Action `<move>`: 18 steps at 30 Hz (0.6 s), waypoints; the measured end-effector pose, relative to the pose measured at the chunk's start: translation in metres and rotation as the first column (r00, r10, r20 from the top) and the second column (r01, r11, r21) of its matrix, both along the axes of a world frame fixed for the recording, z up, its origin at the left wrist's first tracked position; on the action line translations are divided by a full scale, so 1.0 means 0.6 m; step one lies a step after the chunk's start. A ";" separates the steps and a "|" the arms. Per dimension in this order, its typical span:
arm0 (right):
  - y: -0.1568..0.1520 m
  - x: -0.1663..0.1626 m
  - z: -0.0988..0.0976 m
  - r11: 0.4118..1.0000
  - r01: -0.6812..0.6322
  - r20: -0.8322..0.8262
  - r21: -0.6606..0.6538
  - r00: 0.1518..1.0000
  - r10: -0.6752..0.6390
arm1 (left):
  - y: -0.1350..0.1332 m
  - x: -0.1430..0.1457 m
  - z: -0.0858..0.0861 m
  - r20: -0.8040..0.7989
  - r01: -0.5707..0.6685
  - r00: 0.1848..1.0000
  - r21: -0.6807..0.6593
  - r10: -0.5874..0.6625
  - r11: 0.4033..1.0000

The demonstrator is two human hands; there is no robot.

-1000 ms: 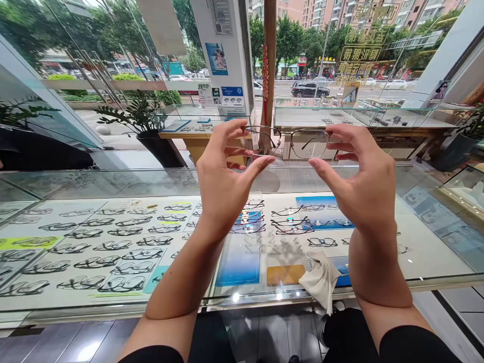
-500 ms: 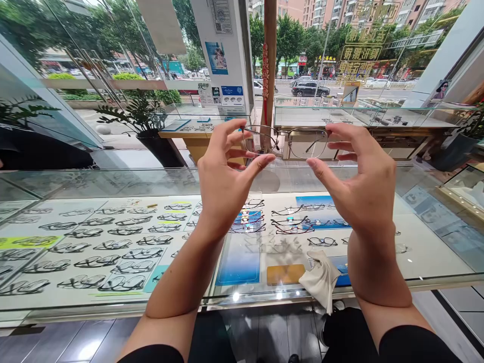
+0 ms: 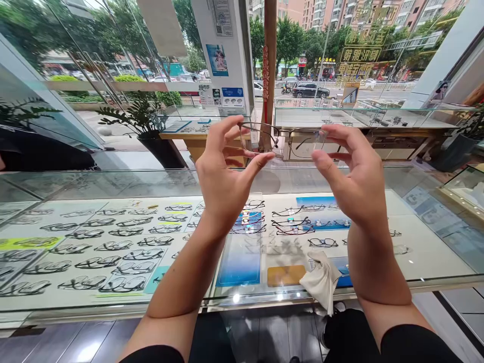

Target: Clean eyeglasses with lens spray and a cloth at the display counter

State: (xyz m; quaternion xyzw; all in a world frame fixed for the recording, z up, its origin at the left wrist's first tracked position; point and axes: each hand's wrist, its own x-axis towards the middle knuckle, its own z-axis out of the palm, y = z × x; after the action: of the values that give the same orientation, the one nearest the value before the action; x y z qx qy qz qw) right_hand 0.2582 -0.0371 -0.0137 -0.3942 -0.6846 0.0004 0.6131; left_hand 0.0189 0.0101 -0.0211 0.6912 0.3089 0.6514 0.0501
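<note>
I hold a pair of thin metal-framed glasses (image 3: 282,138) up at eye level over a glass display counter (image 3: 113,181). My left hand (image 3: 223,176) pinches the left rim between thumb and fingers. My right hand (image 3: 353,174) grips the right end of the frame with its fingertips, thumb stretched below. The lenses face away from me and look clear. A white cleaning cloth (image 3: 321,280) lies on the counter top below my right forearm.
Rows of spectacle frames (image 3: 113,247) lie inside the counter, with blue pads (image 3: 240,259) and a tan pad (image 3: 285,275). A second glass case (image 3: 340,118) and a potted plant (image 3: 145,118) stand behind. The shop window shows a street.
The glasses have tilted a little, their left side lower and nearer. My right hand has drawn slightly inward and its fingers have curled closer on the frame.
</note>
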 end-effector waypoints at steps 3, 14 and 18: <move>0.013 0.002 -0.002 0.998 -0.057 -0.073 0.007 0.996 0.057 | 0.001 0.004 0.000 0.013 0.013 1.000 0.057 -0.014 0.998; 0.003 -0.001 0.001 0.992 -0.123 -0.221 0.032 0.967 0.127 | 0.051 0.000 -0.018 0.037 0.110 0.992 0.157 -0.117 0.981; 0.001 0.000 0.001 0.995 -0.099 -0.202 0.013 0.974 0.100 | 0.047 0.002 -0.017 0.024 0.051 0.998 0.075 -0.053 0.996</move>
State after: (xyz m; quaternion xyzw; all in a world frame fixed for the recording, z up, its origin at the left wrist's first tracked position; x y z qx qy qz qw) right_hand 0.2580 -0.0363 -0.0133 -0.3566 -0.6374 0.0702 0.6794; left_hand 0.0200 0.0381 -0.0313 0.6919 0.2658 0.6698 0.0454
